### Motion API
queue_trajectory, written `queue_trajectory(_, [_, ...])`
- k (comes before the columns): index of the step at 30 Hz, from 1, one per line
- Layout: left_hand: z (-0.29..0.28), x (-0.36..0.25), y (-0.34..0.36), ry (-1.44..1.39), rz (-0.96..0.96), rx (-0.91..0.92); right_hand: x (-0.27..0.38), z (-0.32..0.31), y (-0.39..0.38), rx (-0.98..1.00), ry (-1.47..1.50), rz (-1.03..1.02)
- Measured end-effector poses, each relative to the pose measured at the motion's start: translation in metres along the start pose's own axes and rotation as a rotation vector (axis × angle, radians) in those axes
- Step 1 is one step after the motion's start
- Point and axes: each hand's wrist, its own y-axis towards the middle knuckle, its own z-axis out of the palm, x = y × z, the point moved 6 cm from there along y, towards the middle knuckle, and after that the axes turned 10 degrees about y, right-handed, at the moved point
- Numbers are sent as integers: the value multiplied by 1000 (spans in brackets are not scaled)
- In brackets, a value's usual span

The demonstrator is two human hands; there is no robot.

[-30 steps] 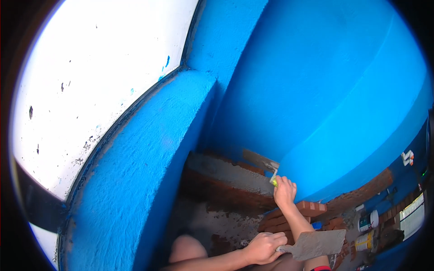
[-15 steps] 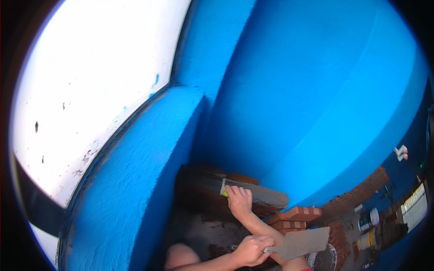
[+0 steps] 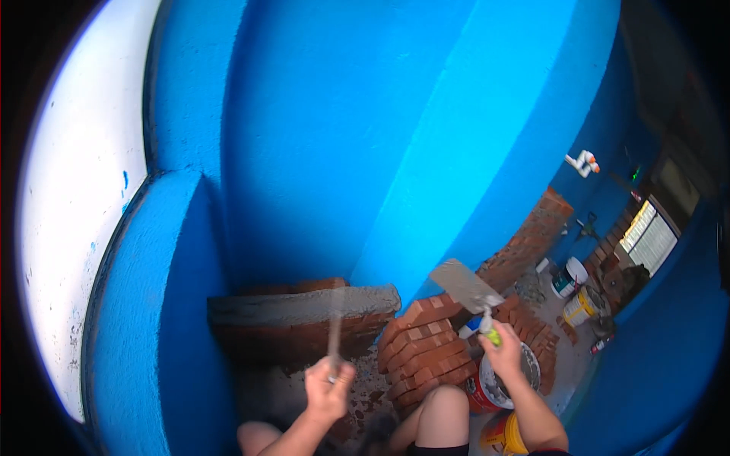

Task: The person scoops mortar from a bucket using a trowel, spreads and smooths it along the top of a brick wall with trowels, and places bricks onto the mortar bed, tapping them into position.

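Observation:
My left hand (image 3: 327, 389) is closed in front of the low brick wall. It holds a trowel (image 3: 335, 323) upright, its grey blade edge-on and blurred by motion. Grey mortar (image 3: 304, 305) lies along the top of the brick wall (image 3: 274, 342). At the right, my right hand (image 3: 503, 351) grips the yellow-green handle of a second trowel (image 3: 462, 284). That broad, mortar-smeared blade points up and left, over the stacked bricks (image 3: 426, 349). Partly behind my right hand and forearm stands a round bucket (image 3: 487, 391) with grey mortar around its inside.
Blue walls (image 3: 319, 152) rise behind the brickwork and at the left. A yellow bucket (image 3: 502, 432) stands by my right forearm. Farther right are a white bucket (image 3: 569, 278), a yellow container (image 3: 582, 305) and a half-height brick wall (image 3: 528, 235). My bare knee (image 3: 442, 418) is near the bricks.
My view has turned right. My right hand has left the wall top and moved right with its trowel, toward the bucket. The left trowel has swung from pointing right to upright.

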Motion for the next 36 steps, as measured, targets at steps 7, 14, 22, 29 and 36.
queue_trajectory(7, [-23, -12, 25, -260, -107, -250, -197, -117, -140, 152, -802, 444])
queue_trajectory(14, [38, -15, 15, -140, -114, -82, -263, -20, -199, 594, -887, 301])
queue_trajectory(22, [218, -44, 11, 3, -233, 474, 38, 82, -112, 573, 1174, 31])
queue_trajectory(29, [319, 22, 98, 530, 116, 906, -11, 106, -125, -31, 1830, 1107])
queue_trajectory(36, [369, 145, 92, 1552, 693, 503, -55, 96, -122, -425, 2173, 1449])
